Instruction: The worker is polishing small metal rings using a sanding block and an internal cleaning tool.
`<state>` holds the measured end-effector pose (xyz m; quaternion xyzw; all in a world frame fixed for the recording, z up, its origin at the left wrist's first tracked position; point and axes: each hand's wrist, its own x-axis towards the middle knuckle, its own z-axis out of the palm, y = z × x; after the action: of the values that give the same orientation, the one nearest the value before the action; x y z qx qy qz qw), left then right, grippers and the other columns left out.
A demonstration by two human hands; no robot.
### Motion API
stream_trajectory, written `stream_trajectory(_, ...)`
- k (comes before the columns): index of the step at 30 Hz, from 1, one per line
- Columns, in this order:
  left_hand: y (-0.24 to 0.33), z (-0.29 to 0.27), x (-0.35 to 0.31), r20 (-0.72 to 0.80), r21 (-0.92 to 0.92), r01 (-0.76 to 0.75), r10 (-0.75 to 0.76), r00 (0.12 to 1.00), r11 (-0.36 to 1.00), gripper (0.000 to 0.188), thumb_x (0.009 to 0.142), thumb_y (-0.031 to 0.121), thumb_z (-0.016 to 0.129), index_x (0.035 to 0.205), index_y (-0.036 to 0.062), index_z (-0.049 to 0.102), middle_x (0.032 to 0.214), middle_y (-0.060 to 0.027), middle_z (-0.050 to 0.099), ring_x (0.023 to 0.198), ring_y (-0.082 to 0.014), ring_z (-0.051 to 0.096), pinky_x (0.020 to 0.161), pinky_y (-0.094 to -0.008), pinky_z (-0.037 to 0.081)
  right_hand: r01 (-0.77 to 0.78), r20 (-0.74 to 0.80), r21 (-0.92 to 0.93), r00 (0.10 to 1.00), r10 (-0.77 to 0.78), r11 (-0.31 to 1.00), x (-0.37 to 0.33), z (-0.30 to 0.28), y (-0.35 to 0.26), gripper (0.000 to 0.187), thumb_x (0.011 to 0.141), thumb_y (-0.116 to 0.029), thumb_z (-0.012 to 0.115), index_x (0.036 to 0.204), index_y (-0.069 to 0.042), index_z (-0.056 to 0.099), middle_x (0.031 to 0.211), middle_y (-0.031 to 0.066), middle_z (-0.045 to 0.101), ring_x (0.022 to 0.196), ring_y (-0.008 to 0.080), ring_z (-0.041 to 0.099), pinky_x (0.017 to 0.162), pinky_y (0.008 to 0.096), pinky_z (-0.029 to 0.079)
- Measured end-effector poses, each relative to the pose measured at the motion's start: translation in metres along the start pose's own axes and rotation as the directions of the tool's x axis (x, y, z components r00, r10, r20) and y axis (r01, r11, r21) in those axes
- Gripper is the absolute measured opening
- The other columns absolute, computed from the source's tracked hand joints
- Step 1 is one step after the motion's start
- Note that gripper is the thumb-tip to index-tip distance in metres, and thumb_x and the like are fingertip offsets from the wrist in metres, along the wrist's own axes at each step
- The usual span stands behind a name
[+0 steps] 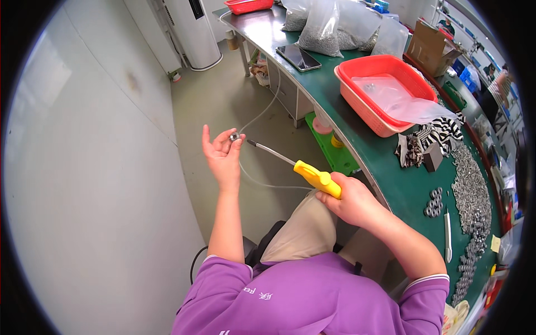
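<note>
My left hand (pixel 224 160) is raised over the floor, pinching a small round metal ring (pixel 234 136) between thumb and fingers; the index finger sticks up. A yellow air blow gun (pixel 316 177) is gripped in my right hand (pixel 355 200), near my knee. Its thin metal nozzle (pixel 274 153) points left, and the dark tip stops just short of the ring. A thin pale air hose (pixel 262 115) hangs from the bench and loops down behind the gun toward my lap.
To my right, the green workbench (pixel 385 173) bears stacked red plastic baskets (pixel 368 106), striped cloth (pixel 441 134), a pile of small metal parts (pixel 472 184), a cluster of metal rings (pixel 433 203) and a white knife (pixel 448 237). A phone (pixel 300 57) lies farther back. At left rises a pale wall (pixel 106 156).
</note>
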<state>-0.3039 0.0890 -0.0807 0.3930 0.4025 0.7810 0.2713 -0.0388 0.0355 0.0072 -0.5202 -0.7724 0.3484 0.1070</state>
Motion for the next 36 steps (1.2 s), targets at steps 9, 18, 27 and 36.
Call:
stream_trajectory(9,-0.025,-0.022,0.010,0.081,-0.370,0.261,-0.249,0.965,0.892,0.038,0.089,0.006,0.060,0.125,0.0010,0.049,0.108,-0.0115,0.060,0.090,-0.0143,0.059,0.080,-0.0236,0.051,-0.007,0.003,-0.007,1.000,0.007,1.000,0.000,0.001,-0.001,0.037,0.086,-0.032,0.064,0.104,-0.001,0.054,0.084,0.0188,0.063,0.083,0.0347,0.062,0.074,0.0420,0.049)
stream_trajectory(18,-0.036,-0.022,0.007,0.273,-0.729,0.479,-0.434,0.858,0.489,0.019,0.092,0.013,0.059,0.104,-0.0017,0.056,0.106,-0.0117,0.058,0.084,-0.0139,0.057,0.072,-0.0220,0.052,-0.008,-0.002,-0.014,1.000,0.008,1.000,0.000,0.003,0.001,0.037,0.086,-0.032,0.063,0.104,-0.002,0.055,0.083,0.0184,0.063,0.082,0.0343,0.062,0.073,0.0418,0.049)
stream_trajectory(27,-0.031,-0.014,0.003,0.278,-0.791,0.519,-0.565,0.777,0.324,0.018,0.093,0.013,0.056,0.102,-0.0014,0.052,0.105,-0.0118,0.058,0.083,-0.0171,0.057,0.072,-0.0271,0.053,-0.026,-0.009,0.020,1.000,0.026,0.999,-0.001,0.005,0.002,0.035,0.085,-0.033,0.063,0.101,-0.004,0.053,0.080,0.0198,0.061,0.081,0.0381,0.060,0.071,0.0444,0.047)
stream_trajectory(36,-0.036,-0.016,-0.001,0.302,-0.793,0.519,-0.534,0.790,0.319,0.021,0.092,0.015,0.058,0.110,0.0049,0.056,0.102,-0.0084,0.059,0.083,-0.0164,0.058,0.071,-0.0277,0.051,-0.025,-0.001,0.007,1.000,0.025,1.000,-0.001,0.005,0.002,0.035,0.085,-0.033,0.063,0.103,-0.004,0.054,0.083,0.0192,0.062,0.082,0.0368,0.061,0.072,0.0437,0.047)
